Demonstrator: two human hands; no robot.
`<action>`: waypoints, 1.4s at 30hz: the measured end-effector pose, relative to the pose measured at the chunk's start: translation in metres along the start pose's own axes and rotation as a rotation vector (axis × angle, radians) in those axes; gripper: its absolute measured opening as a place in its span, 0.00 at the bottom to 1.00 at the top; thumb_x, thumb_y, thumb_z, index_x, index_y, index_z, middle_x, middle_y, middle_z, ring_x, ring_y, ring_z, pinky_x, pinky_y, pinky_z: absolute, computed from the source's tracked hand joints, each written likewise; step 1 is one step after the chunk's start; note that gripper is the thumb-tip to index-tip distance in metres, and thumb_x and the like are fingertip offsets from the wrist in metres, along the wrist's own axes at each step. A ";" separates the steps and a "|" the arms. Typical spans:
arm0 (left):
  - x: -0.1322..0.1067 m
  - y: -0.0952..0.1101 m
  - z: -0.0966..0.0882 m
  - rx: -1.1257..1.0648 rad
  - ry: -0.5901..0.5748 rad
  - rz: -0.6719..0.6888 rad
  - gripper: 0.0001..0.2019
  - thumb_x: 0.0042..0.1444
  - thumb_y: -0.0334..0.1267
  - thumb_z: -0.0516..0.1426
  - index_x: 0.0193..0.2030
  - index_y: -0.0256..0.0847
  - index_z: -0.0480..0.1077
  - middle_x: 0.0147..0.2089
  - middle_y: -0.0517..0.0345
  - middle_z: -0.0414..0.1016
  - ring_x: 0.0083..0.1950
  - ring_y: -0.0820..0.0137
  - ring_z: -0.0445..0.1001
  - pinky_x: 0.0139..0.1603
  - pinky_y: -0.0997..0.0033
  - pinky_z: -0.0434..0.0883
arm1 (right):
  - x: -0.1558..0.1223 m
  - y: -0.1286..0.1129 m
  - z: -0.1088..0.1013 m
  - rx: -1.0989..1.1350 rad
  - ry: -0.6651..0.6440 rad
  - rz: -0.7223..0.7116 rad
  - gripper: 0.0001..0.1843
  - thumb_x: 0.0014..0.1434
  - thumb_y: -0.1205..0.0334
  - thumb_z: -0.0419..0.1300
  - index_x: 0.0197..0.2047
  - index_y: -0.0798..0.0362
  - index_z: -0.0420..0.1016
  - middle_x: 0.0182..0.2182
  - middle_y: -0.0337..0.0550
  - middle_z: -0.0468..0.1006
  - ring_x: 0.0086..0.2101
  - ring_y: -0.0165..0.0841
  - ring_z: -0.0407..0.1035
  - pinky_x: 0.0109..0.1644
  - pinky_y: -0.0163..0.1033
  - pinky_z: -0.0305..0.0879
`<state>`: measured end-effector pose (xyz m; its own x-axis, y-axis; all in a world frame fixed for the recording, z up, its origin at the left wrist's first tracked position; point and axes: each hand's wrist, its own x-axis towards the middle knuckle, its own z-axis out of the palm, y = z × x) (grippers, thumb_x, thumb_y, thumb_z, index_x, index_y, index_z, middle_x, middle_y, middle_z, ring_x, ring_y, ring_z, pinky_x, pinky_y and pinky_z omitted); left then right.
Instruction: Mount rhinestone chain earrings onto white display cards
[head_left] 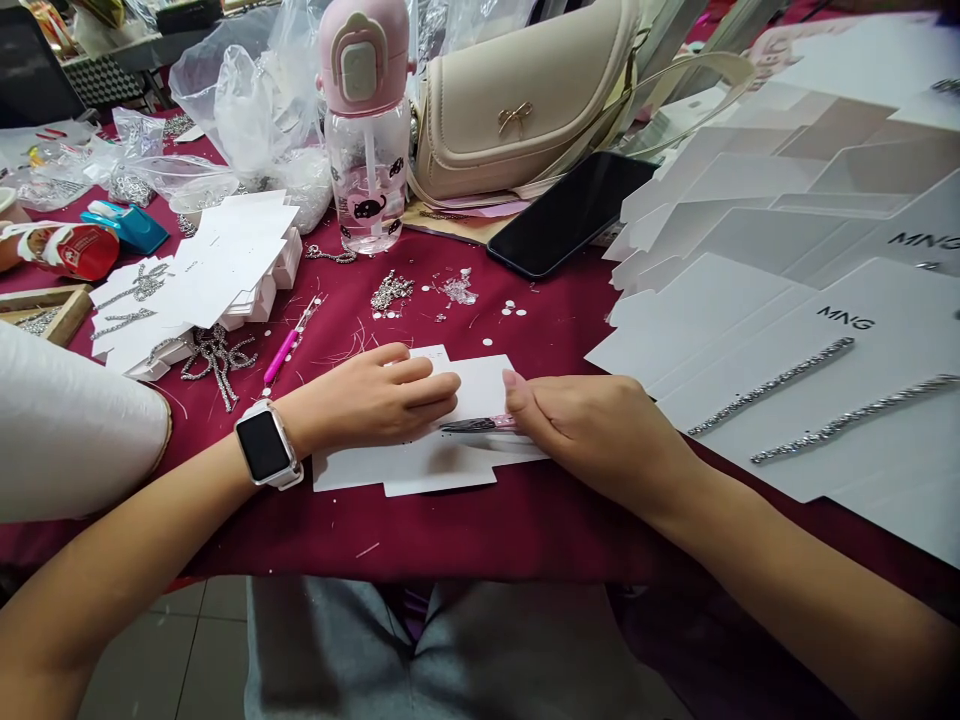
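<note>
One white card (420,470), long axis crosswise. Left hand (367,400) and right hand (592,435) rest apart on it, one rhinestone strip (476,425) between them.

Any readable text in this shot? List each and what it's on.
"MNG" on the white card at lower right
"MNG" on the white card behind it, at the right edge
Red-and-white container label: too blurred to read
Pinkish printed sheet at top right: too blurred to read
</note>
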<state>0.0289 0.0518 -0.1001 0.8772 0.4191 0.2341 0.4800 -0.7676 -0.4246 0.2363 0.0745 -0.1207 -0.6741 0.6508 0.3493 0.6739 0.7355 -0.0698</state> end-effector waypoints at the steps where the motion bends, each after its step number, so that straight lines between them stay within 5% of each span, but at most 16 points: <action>1: 0.000 0.000 0.000 0.001 0.000 -0.001 0.11 0.61 0.35 0.43 0.37 0.39 0.65 0.39 0.60 0.71 0.34 0.75 0.66 0.37 0.70 0.59 | 0.000 0.000 0.000 -0.001 -0.002 0.005 0.31 0.62 0.57 0.35 0.13 0.55 0.62 0.12 0.40 0.67 0.15 0.26 0.59 0.20 0.34 0.47; 22: -0.001 0.001 0.001 -0.011 0.018 0.003 0.11 0.61 0.34 0.43 0.37 0.38 0.65 0.39 0.59 0.71 0.34 0.74 0.66 0.36 0.70 0.59 | 0.001 -0.003 0.001 -0.058 0.079 -0.057 0.29 0.62 0.60 0.38 0.13 0.56 0.65 0.11 0.40 0.67 0.15 0.27 0.61 0.20 0.34 0.48; 26: -0.005 0.000 0.000 0.014 0.026 -0.031 0.10 0.61 0.37 0.44 0.39 0.37 0.65 0.40 0.56 0.70 0.36 0.73 0.66 0.38 0.69 0.59 | -0.001 0.000 -0.002 -0.002 0.153 0.046 0.27 0.61 0.61 0.40 0.15 0.56 0.66 0.12 0.41 0.67 0.14 0.27 0.59 0.20 0.34 0.49; 30: -0.013 -0.008 -0.004 0.122 0.000 -0.205 0.09 0.58 0.31 0.46 0.42 0.36 0.65 0.43 0.54 0.69 0.38 0.70 0.64 0.40 0.68 0.59 | -0.002 0.006 -0.008 0.002 0.280 0.357 0.26 0.61 0.58 0.39 0.18 0.56 0.67 0.15 0.43 0.69 0.16 0.27 0.58 0.22 0.34 0.51; 33: -0.024 -0.019 -0.007 0.239 -0.054 -0.439 0.08 0.56 0.31 0.47 0.37 0.35 0.66 0.39 0.53 0.69 0.36 0.67 0.63 0.38 0.66 0.59 | 0.000 0.007 -0.009 -0.095 0.250 0.486 0.21 0.60 0.58 0.42 0.22 0.56 0.66 0.20 0.44 0.71 0.19 0.29 0.59 0.22 0.34 0.48; 38: -0.044 -0.035 -0.008 0.286 -0.069 -0.616 0.12 0.58 0.35 0.44 0.28 0.37 0.65 0.30 0.51 0.68 0.34 0.65 0.63 0.35 0.64 0.58 | -0.002 -0.003 -0.004 -0.229 0.064 0.459 0.11 0.57 0.61 0.47 0.31 0.55 0.69 0.26 0.44 0.72 0.24 0.31 0.62 0.20 0.34 0.45; 42: -0.046 -0.034 -0.009 0.243 -0.037 -0.679 0.10 0.57 0.35 0.45 0.33 0.37 0.65 0.34 0.51 0.69 0.34 0.66 0.64 0.36 0.65 0.57 | -0.006 -0.008 -0.005 -0.363 0.155 0.324 0.14 0.57 0.61 0.46 0.37 0.57 0.70 0.34 0.51 0.72 0.32 0.38 0.64 0.25 0.37 0.54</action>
<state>-0.0280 0.0540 -0.0892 0.3825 0.7849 0.4874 0.9025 -0.2044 -0.3791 0.2366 0.0639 -0.1174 -0.3786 0.7788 0.5000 0.9212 0.3694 0.1222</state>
